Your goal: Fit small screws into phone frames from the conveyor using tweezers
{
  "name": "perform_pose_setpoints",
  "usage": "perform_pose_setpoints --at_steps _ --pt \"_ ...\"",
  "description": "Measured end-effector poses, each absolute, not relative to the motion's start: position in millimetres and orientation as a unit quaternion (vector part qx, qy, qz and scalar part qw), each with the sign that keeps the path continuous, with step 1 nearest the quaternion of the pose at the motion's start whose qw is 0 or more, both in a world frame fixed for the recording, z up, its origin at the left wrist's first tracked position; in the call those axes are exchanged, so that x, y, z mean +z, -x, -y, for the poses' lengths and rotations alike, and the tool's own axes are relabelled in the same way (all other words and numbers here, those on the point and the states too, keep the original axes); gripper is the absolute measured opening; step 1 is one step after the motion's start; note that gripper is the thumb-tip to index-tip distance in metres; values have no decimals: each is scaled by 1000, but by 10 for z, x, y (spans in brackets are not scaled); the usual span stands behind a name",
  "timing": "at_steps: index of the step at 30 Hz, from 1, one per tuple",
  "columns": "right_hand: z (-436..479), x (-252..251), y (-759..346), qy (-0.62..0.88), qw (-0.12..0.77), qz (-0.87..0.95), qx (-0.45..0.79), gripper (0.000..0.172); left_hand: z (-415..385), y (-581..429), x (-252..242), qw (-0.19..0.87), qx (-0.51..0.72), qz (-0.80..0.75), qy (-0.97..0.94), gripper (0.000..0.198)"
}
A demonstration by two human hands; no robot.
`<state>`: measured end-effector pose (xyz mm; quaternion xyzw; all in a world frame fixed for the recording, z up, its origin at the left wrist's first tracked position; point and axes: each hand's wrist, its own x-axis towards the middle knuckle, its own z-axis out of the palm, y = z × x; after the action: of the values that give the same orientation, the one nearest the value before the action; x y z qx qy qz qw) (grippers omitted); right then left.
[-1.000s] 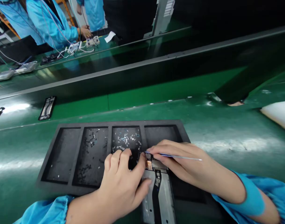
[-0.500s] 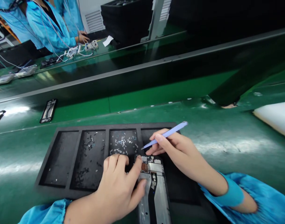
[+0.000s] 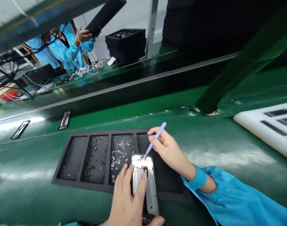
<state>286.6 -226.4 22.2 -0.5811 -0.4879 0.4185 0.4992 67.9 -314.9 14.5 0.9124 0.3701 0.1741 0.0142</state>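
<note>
An opened phone frame (image 3: 144,182) with its metal inside facing up lies across the near edge of a black foam tray (image 3: 70,157). My left hand (image 3: 130,204) grips the frame from below, fingers wrapped over its left side and one finger on the metal. My right hand (image 3: 167,149) pinches pale blue tweezers (image 3: 155,139), tip down at the top right corner of the frame. The tray has several compartments; two in the middle hold several tiny metal parts (image 3: 121,150).
Two more phone frames (image 3: 64,120) (image 3: 20,129) lie on the green conveyor belt at the left. A white tray (image 3: 268,125) sits at the right. Across the belt a person in a blue coat (image 3: 68,51) lifts a black tray beside stacked black trays (image 3: 125,45).
My left hand pulled back toward me and now grasps the frame lower down. The tweezers swung upright and their tip came down onto the frame's top corner. The camera tilted up.
</note>
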Motion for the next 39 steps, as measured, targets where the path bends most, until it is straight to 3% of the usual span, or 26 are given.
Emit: perform_pose_setpoints --at_steps 4,14,20,26,39 --pt "2297 225 -2863 592 472 535 375 15 3383 -866 32 5 185 -434 -882 88" --pt "2354 245 -2859 567 452 614 313 11 2733 -893 487 93 128 -419 -894 26" --pt "2350 239 -2878 548 450 636 305 14 2204 -958 492 115 95 -342 -928 13" --pt "2339 231 -2899 557 454 626 304 15 2124 -983 401 151 109 -339 -922 8" --pt "2389 202 -2886 554 454 619 322 13 2066 -970 315 297 161 -352 -873 21"
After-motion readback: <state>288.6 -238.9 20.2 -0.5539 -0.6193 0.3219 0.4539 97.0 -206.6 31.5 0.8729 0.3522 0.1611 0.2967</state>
